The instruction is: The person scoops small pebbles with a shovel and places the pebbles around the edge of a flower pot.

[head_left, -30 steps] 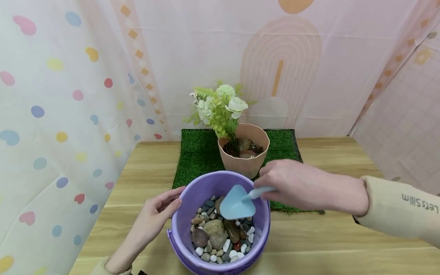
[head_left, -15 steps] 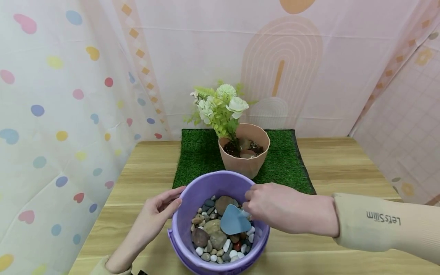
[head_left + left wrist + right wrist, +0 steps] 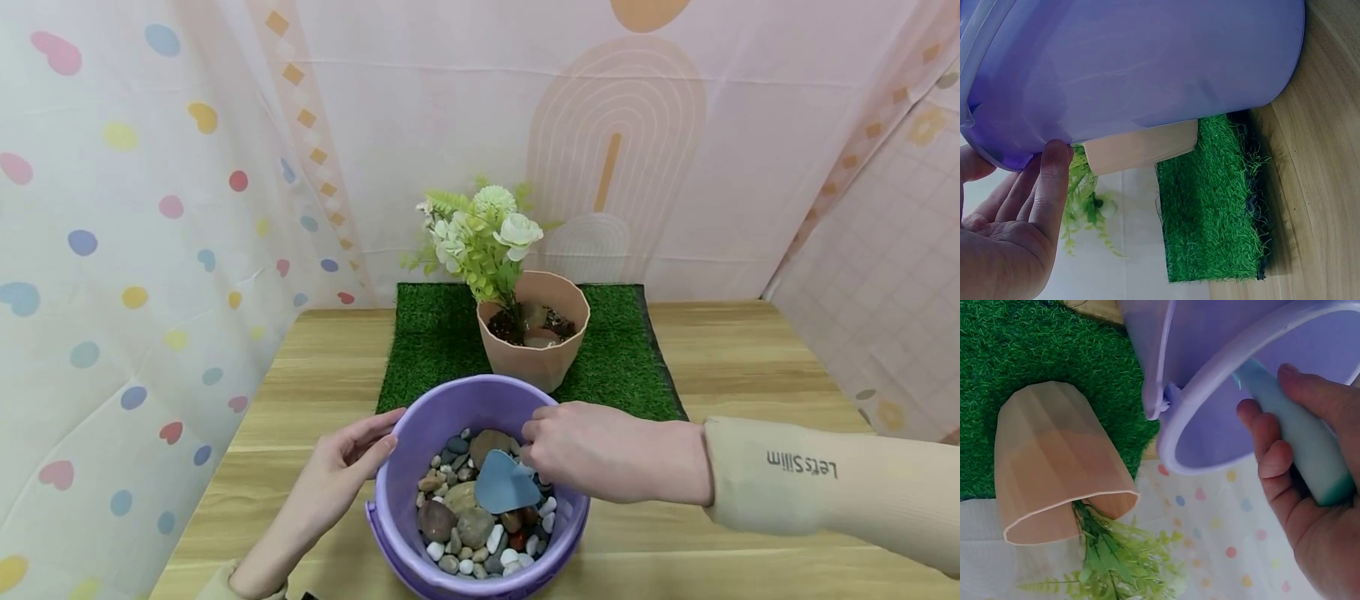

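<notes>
A blue trowel point(image 3: 506, 483) has its blade inside the purple bucket point(image 3: 483, 400), over the mixed pebbles and larger stones point(image 3: 476, 527) lying in it; whether the blade touches them cannot be told. The right hand point(image 3: 585, 450), at the bucket's right side, is clamped on the trowel's handle, fingers wrapped round it. At the bucket's left side, the left hand point(image 3: 348, 458) touches the rim, thumb and extended fingers apart. The bucket's own carrying handle point(image 3: 1163, 356) hangs down along its outside. Just behind the bucket stands a peach pot point(image 3: 532, 367) with dark soil point(image 3: 558, 321), stones and white-and-green flowers point(image 3: 480, 229). Behind and partly beneath the pot lies a green turf mat point(image 3: 427, 350). Wood-grain table point(image 3: 750, 358) spreads around the bucket; a patterned curtain point(image 3: 420, 92) hangs well behind.
</notes>
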### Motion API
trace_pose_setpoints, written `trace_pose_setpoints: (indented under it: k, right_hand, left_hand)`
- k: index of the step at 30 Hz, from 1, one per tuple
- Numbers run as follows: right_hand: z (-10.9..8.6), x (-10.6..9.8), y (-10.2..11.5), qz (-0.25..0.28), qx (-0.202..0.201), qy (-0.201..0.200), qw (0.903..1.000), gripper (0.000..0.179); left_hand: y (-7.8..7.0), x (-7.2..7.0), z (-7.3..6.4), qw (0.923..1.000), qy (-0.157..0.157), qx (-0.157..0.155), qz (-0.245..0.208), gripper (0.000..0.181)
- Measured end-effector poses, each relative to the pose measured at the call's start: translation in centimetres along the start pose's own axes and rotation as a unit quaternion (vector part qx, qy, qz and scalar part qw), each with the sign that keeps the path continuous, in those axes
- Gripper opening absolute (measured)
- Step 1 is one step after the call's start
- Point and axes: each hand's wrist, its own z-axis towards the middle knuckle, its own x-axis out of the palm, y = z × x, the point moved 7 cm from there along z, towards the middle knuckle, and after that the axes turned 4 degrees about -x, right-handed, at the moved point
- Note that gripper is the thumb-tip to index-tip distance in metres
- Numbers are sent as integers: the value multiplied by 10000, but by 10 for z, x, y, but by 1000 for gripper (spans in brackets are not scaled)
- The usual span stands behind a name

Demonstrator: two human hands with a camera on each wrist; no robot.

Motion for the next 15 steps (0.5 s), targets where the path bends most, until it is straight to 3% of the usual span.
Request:
trace_pose_setpoints:
  k: [4, 7, 11, 15]
  right_hand:
    - [0, 3, 2, 248, -128, -130, 9995, 6]
    - [0, 8, 4, 828, -116, -307, 9960, 6]
    - [2, 16, 4, 1776, -52, -429, 9832, 6]
    - [2, 21, 2, 2328, -2, -428, 9716, 3]
  left_hand:
    - [1, 1, 0, 10000, 10, 7, -6, 45]
    - [0, 1, 0, 10000, 7, 38, 11, 45]
    - [0, 1, 0, 10000, 15, 58, 32, 45]
    - [0, 1, 0, 10000, 16, 50, 30, 45]
